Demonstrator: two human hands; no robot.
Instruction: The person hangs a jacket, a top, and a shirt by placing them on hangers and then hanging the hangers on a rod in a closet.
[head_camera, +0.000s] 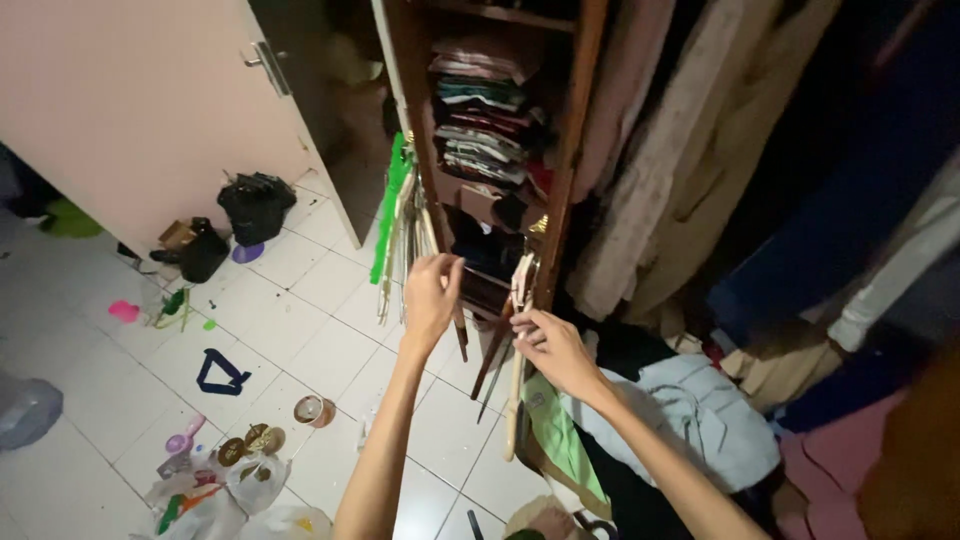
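Reaching toward the dark wooden wardrobe (575, 140), the left hand (432, 295) has its fingers (448, 268) loosely curled at a bunch of pale wooden clothes hangers (410, 235) hanging on the wardrobe's front edge; whether they actually grip one cannot be told. The right hand (553, 350) is clenched around the top of one pale wooden hanger (518, 350), which hangs down just in front of the wardrobe's middle post. Two dark thin sticks (492, 360) slant downward between the two hands.

One bright green plastic hanger (392, 205) hangs at the left side of the bunch. The exact count of pale hangers in the bunch cannot be told. Inside the wardrobe, a stack of folded clothes (480, 110) fills a shelf, and long garments (680, 150) hang to its right.

Below the wardrobe, by the right forearm, lies a pile with a light blue cloth (700, 410) and a green cloth (560, 440). Left of the wardrobe, on the white tiled floor (300, 330), lie two black bags (235, 225), a dark blue triangular hanger (220, 372), a small round tin (312, 410) and white plastic bags (215, 495).
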